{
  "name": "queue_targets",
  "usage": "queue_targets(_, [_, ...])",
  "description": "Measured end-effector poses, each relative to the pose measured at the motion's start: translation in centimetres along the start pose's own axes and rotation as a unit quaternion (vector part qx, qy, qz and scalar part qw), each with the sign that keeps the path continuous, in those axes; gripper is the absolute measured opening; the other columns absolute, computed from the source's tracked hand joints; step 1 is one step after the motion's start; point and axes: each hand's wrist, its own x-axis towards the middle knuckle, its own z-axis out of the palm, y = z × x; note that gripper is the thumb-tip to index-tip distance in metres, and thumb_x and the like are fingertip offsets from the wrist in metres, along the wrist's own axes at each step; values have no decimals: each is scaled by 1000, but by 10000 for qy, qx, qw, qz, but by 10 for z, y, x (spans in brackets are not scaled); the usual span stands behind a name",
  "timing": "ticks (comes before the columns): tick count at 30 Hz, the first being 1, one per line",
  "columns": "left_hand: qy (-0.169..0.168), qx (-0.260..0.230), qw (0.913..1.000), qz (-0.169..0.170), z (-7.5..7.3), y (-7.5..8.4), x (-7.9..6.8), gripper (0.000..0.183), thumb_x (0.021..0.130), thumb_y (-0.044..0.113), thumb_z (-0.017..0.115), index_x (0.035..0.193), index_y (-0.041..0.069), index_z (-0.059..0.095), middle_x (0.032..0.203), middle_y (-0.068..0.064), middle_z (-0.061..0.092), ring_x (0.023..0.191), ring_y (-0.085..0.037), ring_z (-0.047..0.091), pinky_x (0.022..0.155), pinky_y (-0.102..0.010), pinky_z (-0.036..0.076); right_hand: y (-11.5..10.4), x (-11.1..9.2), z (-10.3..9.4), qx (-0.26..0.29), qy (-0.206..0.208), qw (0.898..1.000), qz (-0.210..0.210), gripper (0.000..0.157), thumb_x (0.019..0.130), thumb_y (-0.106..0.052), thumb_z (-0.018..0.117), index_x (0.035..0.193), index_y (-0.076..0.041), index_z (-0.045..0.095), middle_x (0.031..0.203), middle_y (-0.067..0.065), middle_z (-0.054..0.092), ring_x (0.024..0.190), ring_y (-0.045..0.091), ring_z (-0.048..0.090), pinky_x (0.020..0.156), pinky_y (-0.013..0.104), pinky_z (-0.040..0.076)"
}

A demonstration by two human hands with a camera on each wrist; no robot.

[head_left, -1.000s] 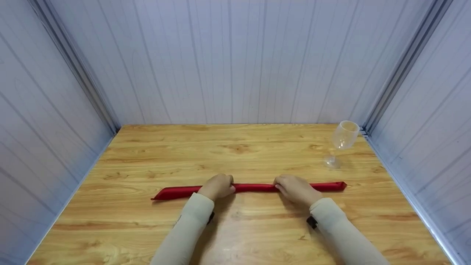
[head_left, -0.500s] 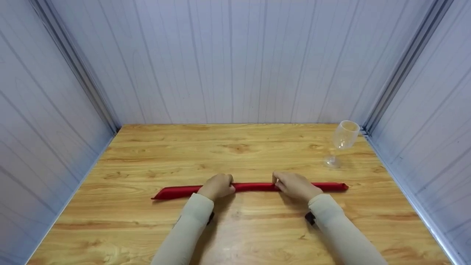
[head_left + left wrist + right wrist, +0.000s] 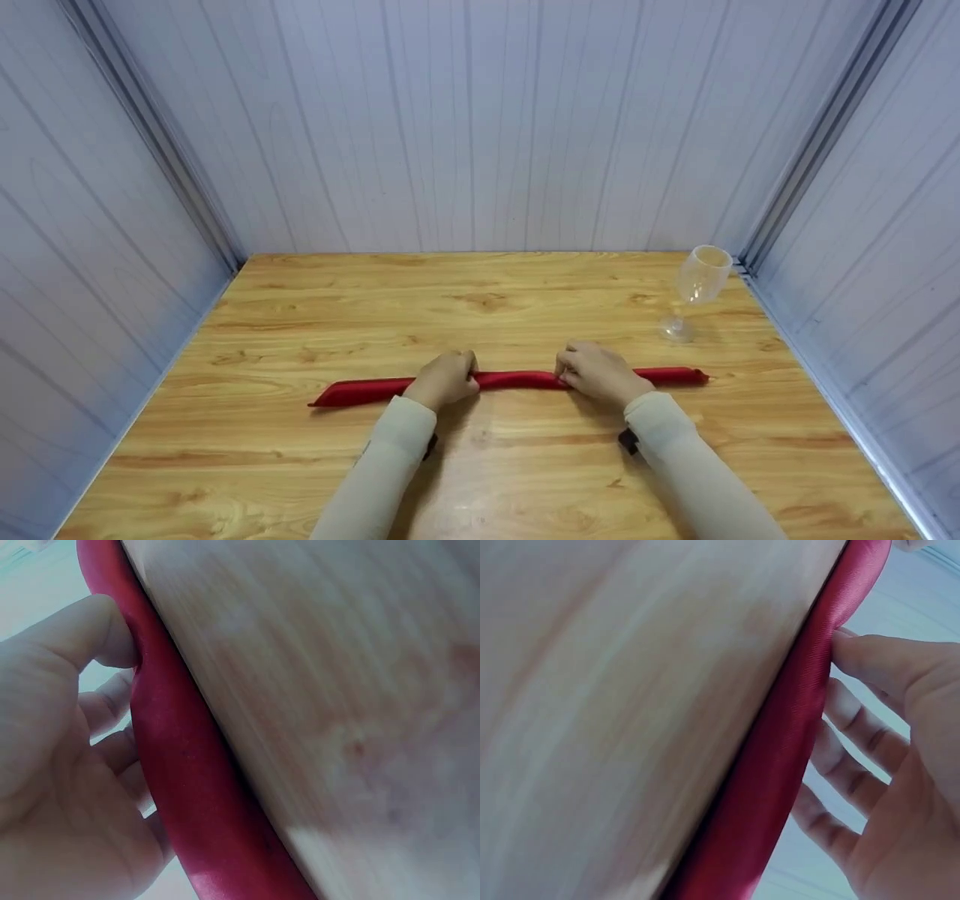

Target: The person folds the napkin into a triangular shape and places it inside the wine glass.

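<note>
A long roll of red satiny cloth (image 3: pixel 516 380) lies crosswise on the wooden table, its left end slanting to a point. Left of the roll's middle, my left hand (image 3: pixel 444 381) pinches it; in the left wrist view the thumb presses a dent into the cloth (image 3: pixel 199 765). My right hand (image 3: pixel 602 373) holds the roll right of the middle. From the right wrist, its thumb (image 3: pixel 877 656) pushes into the near side of the cloth, with the other fingers behind. Between the hands the roll bows slightly away from me.
A clear wine glass (image 3: pixel 703 276) stands upright at the table's back right. Pale panelled walls (image 3: pixel 480 127) close off the back and both sides of the wooden table (image 3: pixel 480 300).
My right hand has shifted slightly away from me, its fingers lifting and then gripping the cloth again. The roll's right part moved a little with it. My left hand has hardly moved.
</note>
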Motion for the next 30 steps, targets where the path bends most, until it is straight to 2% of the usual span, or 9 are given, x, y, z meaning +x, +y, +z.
queue_targets(7, [152, 145, 9997, 111, 2, 2, 0, 12, 87, 3, 69, 96, 7, 63, 97, -10, 56, 89, -27, 57, 78, -44, 51, -6, 1, -2, 170, -155, 9993, 283, 4, 95, -13, 70, 93, -15, 73, 92, -3, 60, 89, 22, 62, 79, 41, 53])
queue_targets(12, [423, 412, 9978, 289, 4, 3, -2, 15, 86, 4, 71, 98, 9, 66, 94, -9, 59, 86, -28, 61, 74, -45, 52, -10, -1, -3, 270, -332, 9977, 529, 11, 97, -25, 68, 95, -16, 74, 90, -5, 58, 84, 18, 59, 77, 40, 51])
queue_targets(14, [620, 629, 9950, 468, 5, 3, -3, 18, 85, 4, 72, 101, 10, 67, 95, -8, 60, 87, -28, 62, 75, -45, 53, -12, -1, -4, 258, -363, 9974, 558, 13, 96, -28, 70, 95, -16, 74, 90, -5, 58, 83, 17, 59, 76, 40, 51])
queue_targets(16, [891, 781, 9898, 793, 6, 4, -3, 23, 83, 0, 72, 103, 11, 70, 96, -7, 63, 90, -29, 64, 78, -46, 53, -13, -1, -5, 235, -372, 9974, 569, 14, 95, -29, 71, 96, -15, 74, 90, -4, 58, 83, 17, 59, 76, 40, 51])
queue_targets(18, [1101, 774, 9838, 1188, 8, 6, -3, 30, 82, -7, 69, 105, 11, 73, 99, -6, 65, 93, -28, 65, 83, -43, 53, -14, 0, -4, 204, -356, 9975, 572, 13, 94, -28, 72, 95, -15, 75, 90, -4, 58, 82, 17, 59, 76, 39, 52])
queue_targets(20, [1171, 614, 9795, 1517, 9, 8, -3, 38, 80, -14, 63, 107, 10, 75, 101, -6, 67, 98, -27, 66, 87, -39, 53, -14, 0, -3, 204, -359, 9973, 603, 13, 94, -27, 72, 94, -15, 75, 89, -5, 58, 81, 16, 59, 75, 38, 52])
queue_targets(23, [957, 270, 9803, 1709, 10, 13, -4, 41, 81, -15, 58, 110, 8, 75, 107, -5, 67, 105, -24, 64, 91, -34, 52, -14, 0, -3, 212, -383, 9971, 629, 12, 94, -27, 72, 93, -15, 75, 89, -5, 58, 79, 14, 59, 74, 36, 52])
queue_targets(27, [567, 63, 9860, 1566, 11, 21, -5, 34, 88, -5, 62, 118, 7, 73, 114, -5, 67, 111, -21, 62, 94, -33, 50, -15, 1, -3, 192, -357, 9973, 613, 12, 94, -27, 73, 92, -15, 75, 88, -5, 57, 78, 15, 59, 73, 37, 51])
queue_targets(30, [517, 130, 9882, 1437, 14, 24, -4, 29, 91, 1, 66, 120, 7, 72, 114, -6, 68, 109, -20, 64, 94, -33, 51, -15, 1, -3, 194, -289, 9977, 575, 12, 93, -26, 73, 91, -15, 75, 87, -5, 56, 78, 15, 58, 73, 37, 51])
